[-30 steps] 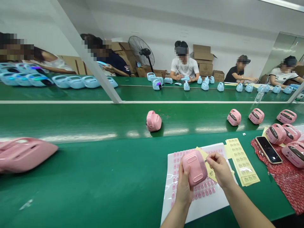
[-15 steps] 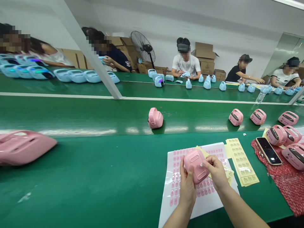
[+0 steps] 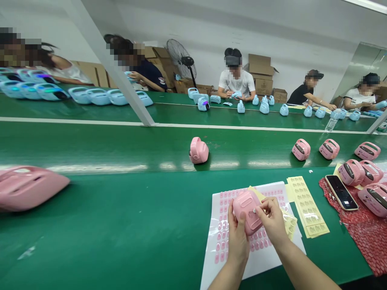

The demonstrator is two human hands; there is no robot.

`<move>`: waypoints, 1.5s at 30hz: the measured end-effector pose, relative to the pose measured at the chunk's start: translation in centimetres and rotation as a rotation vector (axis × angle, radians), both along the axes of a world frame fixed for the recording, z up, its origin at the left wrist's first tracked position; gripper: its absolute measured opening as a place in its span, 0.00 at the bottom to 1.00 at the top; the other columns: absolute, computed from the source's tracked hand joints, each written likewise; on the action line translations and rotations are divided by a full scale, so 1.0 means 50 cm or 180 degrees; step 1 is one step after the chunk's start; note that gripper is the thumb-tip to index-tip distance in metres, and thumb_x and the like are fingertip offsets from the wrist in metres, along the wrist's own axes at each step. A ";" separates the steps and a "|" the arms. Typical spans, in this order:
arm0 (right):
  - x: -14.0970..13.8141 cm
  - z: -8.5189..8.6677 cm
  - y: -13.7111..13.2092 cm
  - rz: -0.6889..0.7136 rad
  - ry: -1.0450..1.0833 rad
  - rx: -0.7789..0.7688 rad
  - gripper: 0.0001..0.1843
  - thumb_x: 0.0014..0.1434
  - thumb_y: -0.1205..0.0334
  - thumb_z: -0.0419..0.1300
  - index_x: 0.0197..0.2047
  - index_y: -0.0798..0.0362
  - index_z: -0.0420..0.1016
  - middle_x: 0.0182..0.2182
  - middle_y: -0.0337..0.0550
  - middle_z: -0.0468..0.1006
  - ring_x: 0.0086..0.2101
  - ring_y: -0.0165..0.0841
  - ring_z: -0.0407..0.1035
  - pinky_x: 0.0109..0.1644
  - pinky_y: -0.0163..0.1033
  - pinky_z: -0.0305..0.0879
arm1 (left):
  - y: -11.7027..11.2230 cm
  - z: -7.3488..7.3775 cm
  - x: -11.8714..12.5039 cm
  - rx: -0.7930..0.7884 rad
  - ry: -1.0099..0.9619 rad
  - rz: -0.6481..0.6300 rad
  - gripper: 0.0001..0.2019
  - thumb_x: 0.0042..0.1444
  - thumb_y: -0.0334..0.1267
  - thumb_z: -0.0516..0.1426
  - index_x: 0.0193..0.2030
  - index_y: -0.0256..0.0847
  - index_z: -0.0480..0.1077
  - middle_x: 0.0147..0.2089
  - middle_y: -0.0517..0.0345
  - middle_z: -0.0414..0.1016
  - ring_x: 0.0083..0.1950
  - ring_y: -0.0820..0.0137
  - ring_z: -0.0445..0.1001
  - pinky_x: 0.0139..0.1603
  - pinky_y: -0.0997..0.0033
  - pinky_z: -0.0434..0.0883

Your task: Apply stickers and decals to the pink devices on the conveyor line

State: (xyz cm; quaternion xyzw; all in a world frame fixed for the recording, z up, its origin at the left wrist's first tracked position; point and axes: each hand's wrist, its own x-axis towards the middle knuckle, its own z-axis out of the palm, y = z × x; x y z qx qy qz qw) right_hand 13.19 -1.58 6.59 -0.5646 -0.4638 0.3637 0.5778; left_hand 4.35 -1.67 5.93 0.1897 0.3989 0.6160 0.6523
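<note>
My left hand (image 3: 238, 235) is wrapped round the side of a pink plastic device (image 3: 245, 207), tilted with a flat face bearing raised oblong pads toward me. A small dark marking shows near the middle of that face. At the right edge of the device, my right hand (image 3: 273, 219) pinches with thumb and forefinger; whatever is between them is too small to make out. Beneath both hands lies a white sheet (image 3: 208, 241) with rows of pink oval stickers. Pale yellow sticker paper (image 3: 289, 225) is partly hidden behind my right hand.
Yellow sticker strips (image 3: 306, 205) lie to the right, then a phone (image 3: 341, 192) on red bubble wrap (image 3: 359, 237). Several pink devices (image 3: 352, 172) stand beyond it. Another pink device (image 3: 30, 187) sits far left. Across the bench, co-workers (image 3: 237, 78) handle blue devices (image 3: 264, 106).
A dark marking now shows on the device's face, where it was plain before. My right hand has shifted slightly left. One blue device at the far right is now lifted by a co-worker.
</note>
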 end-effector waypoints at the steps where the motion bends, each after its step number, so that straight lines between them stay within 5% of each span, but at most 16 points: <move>1: -0.002 0.000 -0.003 -0.0018 -0.0152 0.0081 0.06 0.47 0.60 0.59 0.23 0.52 0.69 0.30 0.41 0.63 0.34 0.34 0.63 0.33 0.37 0.61 | 0.000 0.000 0.000 0.0006 0.0016 -0.0004 0.36 0.42 0.52 0.60 0.58 0.53 0.51 0.55 0.51 0.65 0.49 0.61 0.70 0.45 0.64 0.70; 6: -0.022 0.011 -0.012 -0.0185 -0.0536 0.0444 0.05 0.49 0.61 0.57 0.24 0.51 0.68 0.33 0.44 0.63 0.36 0.35 0.63 0.35 0.38 0.62 | 0.000 0.007 -0.002 0.0005 0.0215 -0.0027 0.35 0.42 0.45 0.62 0.57 0.53 0.53 0.51 0.53 0.68 0.46 0.62 0.72 0.43 0.64 0.70; 12: 0.032 0.005 0.012 -0.0111 0.0510 -0.0156 0.08 0.50 0.56 0.56 0.26 0.52 0.67 0.25 0.38 0.66 0.27 0.30 0.62 0.31 0.37 0.61 | 0.013 0.013 -0.018 -0.0198 0.0157 -0.0026 0.29 0.41 0.37 0.62 0.52 0.50 0.60 0.43 0.57 0.72 0.43 0.65 0.73 0.41 0.66 0.71; 17: 0.113 -0.041 0.022 -0.0492 -0.0747 -0.0440 0.03 0.44 0.62 0.60 0.22 0.51 0.71 0.29 0.42 0.68 0.34 0.37 0.63 0.37 0.42 0.60 | 0.041 0.021 -0.049 -0.0712 -0.0366 0.0053 0.20 0.48 0.36 0.56 0.50 0.47 0.65 0.35 0.59 0.75 0.35 0.66 0.74 0.38 0.64 0.72; 21: 0.115 -0.084 0.014 -0.0517 -0.1515 -0.0564 0.07 0.43 0.68 0.59 0.18 0.49 0.69 0.27 0.42 0.66 0.33 0.39 0.63 0.37 0.43 0.59 | 0.052 0.012 -0.067 -0.0870 -0.0828 0.0044 0.19 0.50 0.43 0.53 0.51 0.50 0.64 0.34 0.58 0.76 0.34 0.64 0.75 0.36 0.59 0.72; 25: 0.100 -0.091 0.005 -0.0106 -0.2600 -0.0618 0.08 0.48 0.71 0.54 0.24 0.50 0.70 0.28 0.43 0.66 0.28 0.35 0.64 0.27 0.37 0.56 | 0.054 -0.026 -0.086 -0.0723 -0.1439 -0.0208 0.23 0.49 0.53 0.53 0.53 0.56 0.63 0.38 0.57 0.77 0.39 0.60 0.74 0.38 0.57 0.71; 30: 0.109 -0.044 0.039 0.0372 -0.3627 -0.1213 0.07 0.51 0.68 0.55 0.26 0.51 0.74 0.28 0.44 0.69 0.26 0.34 0.66 0.24 0.35 0.50 | 0.062 -0.086 -0.109 -0.0421 -0.1683 -0.0435 0.27 0.46 0.56 0.54 0.55 0.59 0.59 0.45 0.57 0.76 0.48 0.58 0.71 0.42 0.57 0.69; 35: 0.085 -0.009 0.107 0.0492 -0.3558 -0.0837 0.12 0.56 0.66 0.51 0.40 0.52 0.74 0.36 0.48 0.71 0.34 0.36 0.68 0.32 0.36 0.58 | 0.069 -0.109 -0.109 -0.0239 -0.1839 -0.0499 0.30 0.45 0.58 0.54 0.56 0.59 0.57 0.48 0.57 0.74 0.51 0.59 0.68 0.45 0.59 0.68; 40: 0.035 -0.047 0.104 0.0984 -0.3426 -0.0473 0.11 0.52 0.69 0.54 0.38 0.52 0.74 0.40 0.48 0.69 0.37 0.36 0.67 0.38 0.37 0.62 | 0.074 -0.127 -0.115 0.0183 -0.2243 -0.0709 0.28 0.48 0.59 0.51 0.55 0.54 0.59 0.49 0.55 0.73 0.51 0.60 0.69 0.49 0.60 0.67; 45: 0.040 -0.076 0.126 0.0445 -0.3025 -0.0104 0.18 0.53 0.72 0.51 0.47 0.54 0.69 0.41 0.51 0.66 0.40 0.37 0.66 0.40 0.40 0.64 | 0.084 -0.154 -0.118 0.1247 -0.2798 -0.1320 0.28 0.53 0.56 0.47 0.58 0.46 0.58 0.56 0.48 0.66 0.57 0.57 0.63 0.55 0.55 0.61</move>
